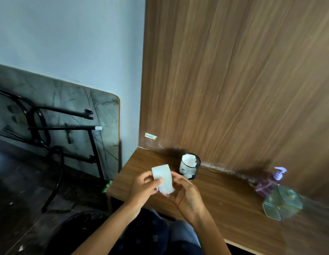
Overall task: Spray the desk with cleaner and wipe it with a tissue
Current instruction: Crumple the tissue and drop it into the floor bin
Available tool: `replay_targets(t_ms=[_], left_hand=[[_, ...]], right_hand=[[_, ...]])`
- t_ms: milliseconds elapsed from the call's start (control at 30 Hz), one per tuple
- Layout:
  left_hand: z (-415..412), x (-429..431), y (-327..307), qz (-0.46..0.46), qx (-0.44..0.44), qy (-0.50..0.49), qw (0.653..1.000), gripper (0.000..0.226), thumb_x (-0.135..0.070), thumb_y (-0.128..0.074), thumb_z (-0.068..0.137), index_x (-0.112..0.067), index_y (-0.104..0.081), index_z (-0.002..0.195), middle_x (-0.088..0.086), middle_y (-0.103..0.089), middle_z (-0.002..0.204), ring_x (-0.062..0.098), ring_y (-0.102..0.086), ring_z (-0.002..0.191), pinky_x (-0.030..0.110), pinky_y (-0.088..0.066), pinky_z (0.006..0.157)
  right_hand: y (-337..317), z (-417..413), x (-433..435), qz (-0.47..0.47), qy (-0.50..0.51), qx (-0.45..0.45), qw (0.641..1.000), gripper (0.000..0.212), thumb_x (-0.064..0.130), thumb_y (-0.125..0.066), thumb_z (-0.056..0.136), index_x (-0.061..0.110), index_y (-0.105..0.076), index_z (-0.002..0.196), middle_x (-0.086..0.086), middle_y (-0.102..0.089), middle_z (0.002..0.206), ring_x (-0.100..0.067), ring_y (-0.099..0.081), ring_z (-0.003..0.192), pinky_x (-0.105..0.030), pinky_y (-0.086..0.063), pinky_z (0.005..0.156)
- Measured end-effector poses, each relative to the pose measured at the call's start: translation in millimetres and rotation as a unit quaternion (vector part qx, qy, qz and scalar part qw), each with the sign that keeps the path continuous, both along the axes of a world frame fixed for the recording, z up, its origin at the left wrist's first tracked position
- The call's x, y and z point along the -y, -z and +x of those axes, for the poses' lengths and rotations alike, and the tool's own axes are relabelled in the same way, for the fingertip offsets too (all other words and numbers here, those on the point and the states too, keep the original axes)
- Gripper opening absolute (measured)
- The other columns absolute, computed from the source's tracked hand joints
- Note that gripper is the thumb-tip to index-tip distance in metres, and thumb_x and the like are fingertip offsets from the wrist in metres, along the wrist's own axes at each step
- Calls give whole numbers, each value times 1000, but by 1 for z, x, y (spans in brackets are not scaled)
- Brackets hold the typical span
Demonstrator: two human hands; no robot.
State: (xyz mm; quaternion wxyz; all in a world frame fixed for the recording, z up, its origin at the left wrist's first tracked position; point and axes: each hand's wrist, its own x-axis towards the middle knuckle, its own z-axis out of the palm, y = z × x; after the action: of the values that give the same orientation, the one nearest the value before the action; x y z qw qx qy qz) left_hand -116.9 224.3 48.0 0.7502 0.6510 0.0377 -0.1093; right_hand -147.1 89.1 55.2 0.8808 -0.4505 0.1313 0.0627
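Note:
A folded white tissue (pixel 162 178) is held upright between both hands, above the near left part of the wooden desk (pixel 224 196). My left hand (pixel 144 188) pinches its left edge with thumb and fingers. My right hand (pixel 185 196) grips its lower right side. A pinkish pump bottle (pixel 266 183) with a pale purple pump head stands at the desk's back right. In front of that bottle sits a clear greenish bottle (pixel 282 203), blurred.
A black mesh cup (pixel 190 166) stuffed with white tissue stands near the wooden back panel (pixel 233 80). Left of the desk, a folded table with black legs (pixel 68 126) leans on the wall above a dark floor. My knees are below the desk's front edge.

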Motion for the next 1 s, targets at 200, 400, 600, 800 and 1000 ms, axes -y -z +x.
replay_targets(t_ms=[200, 400, 600, 800, 1000], left_hand=[[-8, -75, 4, 92, 87, -23, 992, 31, 3, -62, 81, -26, -58, 91, 7, -65, 95, 11, -66, 68, 22, -54, 52], [-23, -146, 21, 58, 7, -48, 997, 32, 12, -47, 85, -15, -64, 78, 7, -62, 79, 5, -64, 59, 17, -52, 48], [-38, -209, 59, 83, -119, -10, 989, 20, 0, -53, 87, -1, -68, 100, 7, -68, 86, 8, -66, 71, 20, -54, 64], [-46, -241, 107, 292, -70, 14, 954, 25, -4, -75, 70, -22, -59, 77, -5, -61, 76, 5, -57, 64, 16, -47, 53], [-38, -239, 130, 382, -57, -4, 922, 8, -11, -75, 71, -11, -74, 79, 6, -74, 85, 11, -65, 77, 21, -49, 70]], right_hand=[[-14, 8, -60, -243, -87, 36, 965, 21, -9, -58, 81, 4, -68, 94, -7, -70, 73, -12, -60, 52, -20, -50, 47], [13, 17, -129, -221, -112, -33, 968, 19, -14, -55, 79, 1, -65, 74, -11, -63, 62, -11, -58, 42, -19, -50, 42], [60, 13, -184, -190, -157, -109, 963, 14, -6, -57, 82, 1, -69, 79, -10, -67, 72, -16, -63, 63, -23, -54, 56], [102, 5, -225, -352, -205, -103, 907, 15, -6, -68, 77, 8, -65, 70, -8, -65, 71, -17, -63, 63, -22, -53, 55], [131, 9, -249, -624, -242, -8, 743, 31, 0, -60, 78, 19, -53, 55, 0, -59, 68, -19, -62, 69, -31, -52, 64]])
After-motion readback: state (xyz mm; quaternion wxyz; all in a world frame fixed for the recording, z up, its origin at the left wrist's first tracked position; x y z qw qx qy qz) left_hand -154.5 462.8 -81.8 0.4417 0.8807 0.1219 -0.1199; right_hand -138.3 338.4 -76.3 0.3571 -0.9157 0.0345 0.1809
